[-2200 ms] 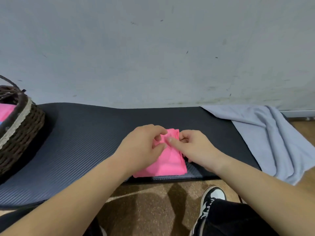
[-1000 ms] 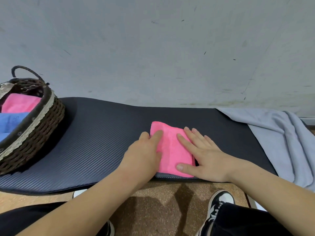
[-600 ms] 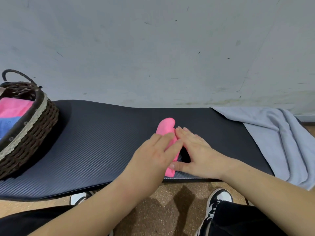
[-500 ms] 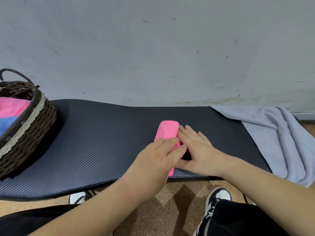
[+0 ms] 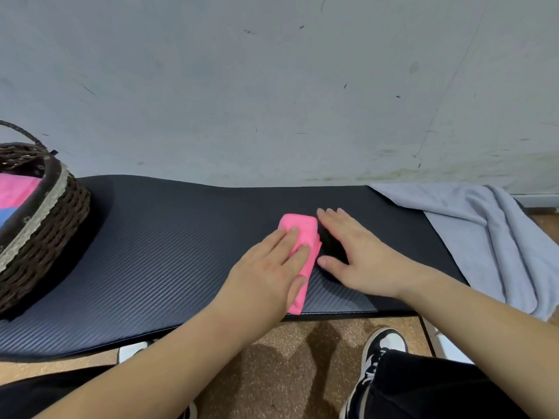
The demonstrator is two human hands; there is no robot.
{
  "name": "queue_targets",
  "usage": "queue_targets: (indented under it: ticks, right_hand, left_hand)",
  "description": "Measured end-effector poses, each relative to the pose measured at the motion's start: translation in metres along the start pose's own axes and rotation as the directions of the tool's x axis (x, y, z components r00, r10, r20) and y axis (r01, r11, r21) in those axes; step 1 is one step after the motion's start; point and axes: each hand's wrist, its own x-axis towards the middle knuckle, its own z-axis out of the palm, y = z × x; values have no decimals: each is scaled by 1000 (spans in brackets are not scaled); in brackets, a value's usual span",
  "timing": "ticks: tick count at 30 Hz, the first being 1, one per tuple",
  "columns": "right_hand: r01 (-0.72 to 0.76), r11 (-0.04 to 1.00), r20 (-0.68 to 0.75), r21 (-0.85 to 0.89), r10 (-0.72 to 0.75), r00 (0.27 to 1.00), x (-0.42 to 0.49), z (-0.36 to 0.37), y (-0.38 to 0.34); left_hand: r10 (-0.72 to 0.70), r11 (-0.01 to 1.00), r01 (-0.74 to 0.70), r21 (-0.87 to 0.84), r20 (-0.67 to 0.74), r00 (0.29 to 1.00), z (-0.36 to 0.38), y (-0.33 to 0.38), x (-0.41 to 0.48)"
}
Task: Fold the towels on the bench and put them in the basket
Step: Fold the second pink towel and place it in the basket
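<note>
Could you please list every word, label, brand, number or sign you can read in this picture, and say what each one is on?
None: no word, label, number or sign can be read in this view.
Basket: small motifs on its pale trim, too blurred to tell as letters.
Shoe: black-and-white panels, no legible brand.
Pink towel, grey towel, bench and wall: plain, no print.

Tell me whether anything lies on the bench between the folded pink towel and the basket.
Nothing visible does. Only bare bench lies between the pink towel and the basket; the grey towel lies at the opposite end.
</note>
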Motion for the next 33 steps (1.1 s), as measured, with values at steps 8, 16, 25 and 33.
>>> queue_targets:
  ticks: [8, 16, 25, 33]
  right_hand:
    - [-49, 999, 6, 23, 49, 999, 9, 3, -4]
    - [-48, 998, -40, 48, 50, 998, 12, -13, -17]
    - [129, 988, 63, -90, -123, 990, 15, -14, -71]
    - [153, 964, -126, 219, -128, 984, 16, -9, -173]
  left_hand:
    - [-110, 987, 115, -116, 53, 993, -11, 5, 1]
    - [-431, 836, 501, -225, 297, 852, -32, 5, 4]
    - [-207, 955, 231, -186, 141, 968, -75, -29, -35]
    - [-493, 776, 487, -401, 97, 865, -141, -88, -110]
